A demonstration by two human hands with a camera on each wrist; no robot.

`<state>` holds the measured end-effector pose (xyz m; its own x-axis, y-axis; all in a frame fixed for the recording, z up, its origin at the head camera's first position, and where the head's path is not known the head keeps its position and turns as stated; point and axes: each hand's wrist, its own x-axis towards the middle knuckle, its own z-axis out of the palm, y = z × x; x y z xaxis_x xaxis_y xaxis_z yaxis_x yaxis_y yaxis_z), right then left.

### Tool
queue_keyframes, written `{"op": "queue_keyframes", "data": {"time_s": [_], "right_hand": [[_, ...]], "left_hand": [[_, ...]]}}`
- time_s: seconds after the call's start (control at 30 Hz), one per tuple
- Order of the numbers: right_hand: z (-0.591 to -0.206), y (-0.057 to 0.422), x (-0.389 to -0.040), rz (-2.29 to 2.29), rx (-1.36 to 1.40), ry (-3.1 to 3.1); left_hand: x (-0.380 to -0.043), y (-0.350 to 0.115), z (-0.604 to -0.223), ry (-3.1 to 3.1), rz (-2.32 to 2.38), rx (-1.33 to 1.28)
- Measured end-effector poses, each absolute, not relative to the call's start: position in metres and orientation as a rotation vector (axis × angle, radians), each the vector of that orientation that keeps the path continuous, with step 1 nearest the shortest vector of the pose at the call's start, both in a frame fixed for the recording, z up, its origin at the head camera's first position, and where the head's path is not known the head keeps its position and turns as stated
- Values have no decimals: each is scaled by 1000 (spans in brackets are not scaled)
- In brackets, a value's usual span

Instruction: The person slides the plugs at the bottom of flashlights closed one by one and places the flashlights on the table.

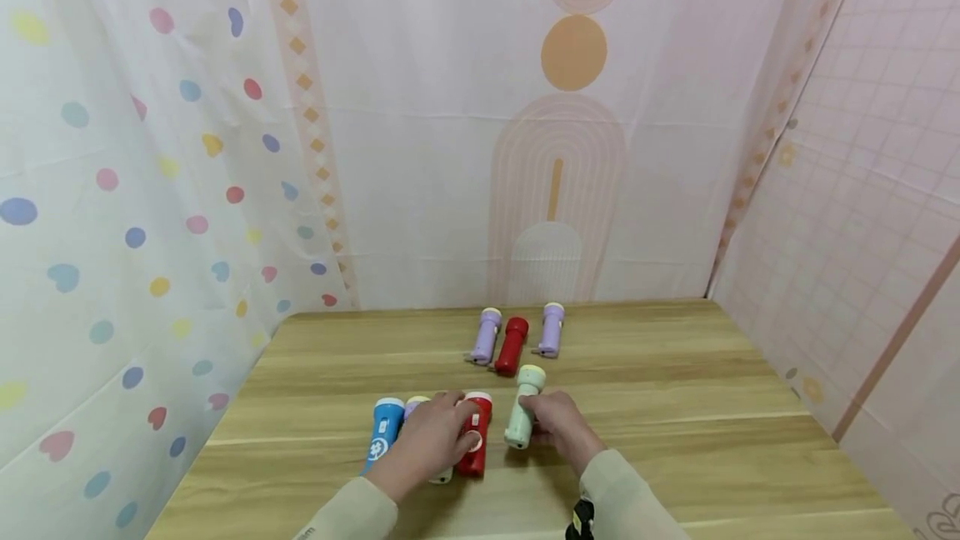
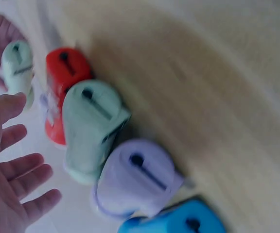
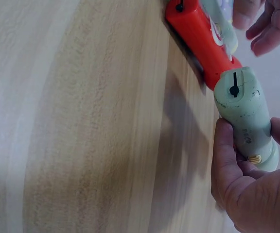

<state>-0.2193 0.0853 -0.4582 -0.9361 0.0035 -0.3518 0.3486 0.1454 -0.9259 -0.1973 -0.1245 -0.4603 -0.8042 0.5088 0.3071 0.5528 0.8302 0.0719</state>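
Above the wood-grained bench [image 1: 675, 407] hangs a pale green flashlight [image 1: 522, 417], seemingly to join the near row of flashlights [image 2: 125, 179], so the next move probably calls for lowering it beside the nearer red flashlight [image 1: 471, 463]. Its slotted end is scuffed; the right hand [image 1: 562, 425] pinches it between thumb and fingers, while the left hand [image 1: 429, 438] is over that row, fingers spread.

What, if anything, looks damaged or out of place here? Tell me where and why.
The pale green flashlight in the right hand has dark specks and scuffs near its slotted end, odd against the pale casing; they could be wear or dirt. Nothing looks spilled.
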Motion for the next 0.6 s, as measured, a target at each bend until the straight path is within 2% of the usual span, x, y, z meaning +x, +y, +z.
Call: {"op": "queue_keyframes", "data": {"time_s": [0.23,0.6], "right_hand": [[-462,85,-219,-1835,345,2191],[-470,88,-216,-1755,281,2273]], "left_hand": [[-197,-139,-450,-2916,-273,-693],[-195,-142,-446,-2984,-262,-734]]}}
